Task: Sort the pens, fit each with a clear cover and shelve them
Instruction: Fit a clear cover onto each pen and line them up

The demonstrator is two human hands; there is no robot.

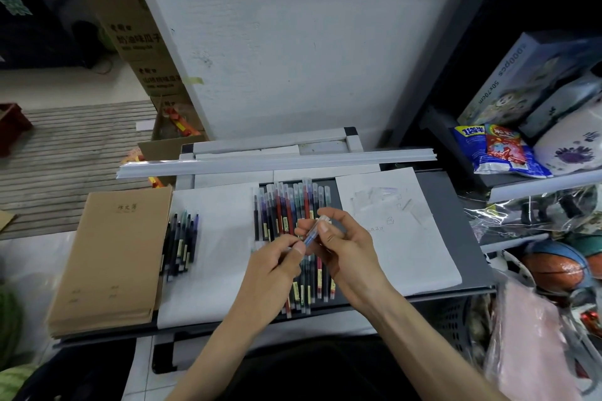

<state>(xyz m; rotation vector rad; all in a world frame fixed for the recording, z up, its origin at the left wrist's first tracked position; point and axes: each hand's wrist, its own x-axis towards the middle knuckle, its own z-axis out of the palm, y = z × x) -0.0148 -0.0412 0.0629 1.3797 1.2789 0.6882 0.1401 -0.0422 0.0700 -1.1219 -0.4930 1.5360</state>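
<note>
Blue plastic pen (309, 237) is mid-frame, pinched at its lower end by your left hand (277, 265) and at the clear cap end by your right hand (342, 249). Early days I'd say: small row of dark pens (180, 244) sorted centre-left, big mixed-colour pile of pens (286, 208) left to do, nothing shelved.
</note>
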